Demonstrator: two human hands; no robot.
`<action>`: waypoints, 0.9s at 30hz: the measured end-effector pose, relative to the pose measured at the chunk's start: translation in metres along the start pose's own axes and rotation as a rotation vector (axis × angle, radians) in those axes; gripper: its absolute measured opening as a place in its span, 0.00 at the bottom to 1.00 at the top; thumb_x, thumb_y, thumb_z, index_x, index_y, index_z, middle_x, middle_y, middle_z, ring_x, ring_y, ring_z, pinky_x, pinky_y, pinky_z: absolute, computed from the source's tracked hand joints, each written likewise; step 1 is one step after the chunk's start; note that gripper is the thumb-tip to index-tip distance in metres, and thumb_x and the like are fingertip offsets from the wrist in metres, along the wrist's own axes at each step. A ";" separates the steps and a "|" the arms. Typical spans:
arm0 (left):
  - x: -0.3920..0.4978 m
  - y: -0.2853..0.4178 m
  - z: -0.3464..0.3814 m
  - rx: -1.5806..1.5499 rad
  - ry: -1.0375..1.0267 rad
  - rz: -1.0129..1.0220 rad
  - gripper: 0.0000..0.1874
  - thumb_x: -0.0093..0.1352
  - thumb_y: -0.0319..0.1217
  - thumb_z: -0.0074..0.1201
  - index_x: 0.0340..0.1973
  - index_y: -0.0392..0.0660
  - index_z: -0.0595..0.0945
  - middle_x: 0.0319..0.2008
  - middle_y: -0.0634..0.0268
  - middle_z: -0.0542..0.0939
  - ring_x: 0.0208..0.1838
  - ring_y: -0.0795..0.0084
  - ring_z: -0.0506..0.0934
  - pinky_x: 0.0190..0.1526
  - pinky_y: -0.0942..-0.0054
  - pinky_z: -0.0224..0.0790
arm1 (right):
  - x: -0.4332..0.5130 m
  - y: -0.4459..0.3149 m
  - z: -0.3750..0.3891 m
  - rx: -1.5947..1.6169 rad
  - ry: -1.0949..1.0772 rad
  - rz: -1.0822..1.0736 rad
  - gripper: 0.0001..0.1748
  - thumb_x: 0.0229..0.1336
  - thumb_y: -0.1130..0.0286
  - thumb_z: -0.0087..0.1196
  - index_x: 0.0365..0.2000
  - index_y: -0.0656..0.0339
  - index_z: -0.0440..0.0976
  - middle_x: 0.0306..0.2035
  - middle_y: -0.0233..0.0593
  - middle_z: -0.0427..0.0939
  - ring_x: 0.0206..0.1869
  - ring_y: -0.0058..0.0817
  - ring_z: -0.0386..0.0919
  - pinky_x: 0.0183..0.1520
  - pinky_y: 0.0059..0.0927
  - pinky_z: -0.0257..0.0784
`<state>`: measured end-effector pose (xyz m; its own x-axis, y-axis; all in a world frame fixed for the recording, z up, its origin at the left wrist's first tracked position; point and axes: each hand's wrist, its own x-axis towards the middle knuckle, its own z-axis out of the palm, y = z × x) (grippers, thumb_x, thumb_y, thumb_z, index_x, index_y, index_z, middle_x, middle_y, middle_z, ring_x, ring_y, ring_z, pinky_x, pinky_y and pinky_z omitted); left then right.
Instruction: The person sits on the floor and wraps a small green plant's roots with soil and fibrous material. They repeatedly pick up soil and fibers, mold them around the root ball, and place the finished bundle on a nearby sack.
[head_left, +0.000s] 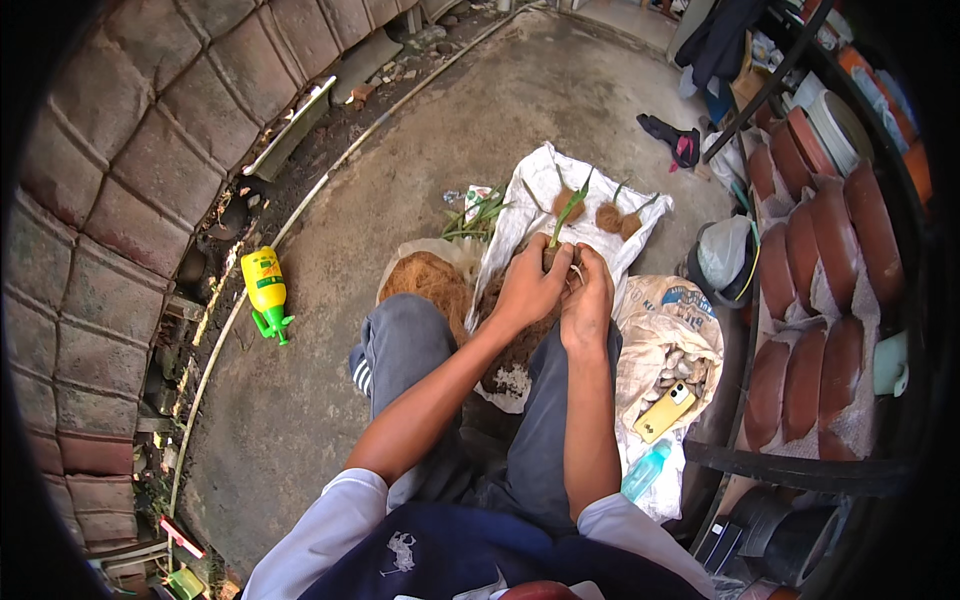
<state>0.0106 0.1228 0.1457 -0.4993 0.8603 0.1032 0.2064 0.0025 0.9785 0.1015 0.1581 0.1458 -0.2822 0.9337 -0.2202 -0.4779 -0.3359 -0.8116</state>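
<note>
Between both hands is a small green plant (567, 214) with long narrow leaves, its base in a dark clump mostly hidden by my fingers. My left hand (531, 279) grips the clump from the left, thumb on its near side. Curled around the right side is my right hand (588, 300). Under them lies a white woven sack (517, 214) spread out, with dark loose growing medium (504, 352) on its near part. Beyond the hands, fibre-wrapped root balls with green shoots rest on the sack: one ball (568, 205), another (609, 217) and a third (630, 226).
Left of the sack are a bag of brown fibre (426, 281) and loose green plants (474, 217). A yellow spray bottle (265, 281) lies farther left. On the right, a sack of stones (679, 300) bears a phone (665, 412), near a blue bottle (646, 470) and shelved pots (806, 382).
</note>
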 end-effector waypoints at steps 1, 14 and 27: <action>0.000 0.000 0.000 0.012 -0.002 0.005 0.21 0.72 0.43 0.48 0.44 0.33 0.74 0.33 0.40 0.79 0.38 0.52 0.79 0.42 0.60 0.68 | 0.000 0.000 0.001 0.010 0.013 -0.006 0.17 0.63 0.63 0.50 0.48 0.63 0.71 0.39 0.30 0.74 0.35 0.17 0.71 0.35 0.20 0.66; -0.002 0.007 0.000 0.116 -0.063 0.024 0.22 0.73 0.43 0.45 0.38 0.30 0.71 0.30 0.33 0.78 0.40 0.33 0.76 0.42 0.46 0.65 | -0.001 -0.003 0.003 0.038 0.040 0.005 0.16 0.63 0.64 0.50 0.47 0.63 0.71 0.41 0.33 0.74 0.38 0.19 0.72 0.41 0.21 0.69; 0.000 0.017 -0.003 -0.003 -0.023 -0.043 0.22 0.74 0.42 0.44 0.39 0.30 0.73 0.30 0.32 0.78 0.40 0.34 0.77 0.41 0.50 0.67 | 0.002 0.000 0.000 -0.119 0.021 -0.160 0.14 0.65 0.67 0.51 0.44 0.67 0.74 0.40 0.34 0.76 0.40 0.17 0.72 0.43 0.20 0.67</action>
<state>0.0118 0.1216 0.1629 -0.4886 0.8707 0.0567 0.1828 0.0386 0.9824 0.1013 0.1599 0.1457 -0.1925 0.9768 -0.0934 -0.4134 -0.1670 -0.8951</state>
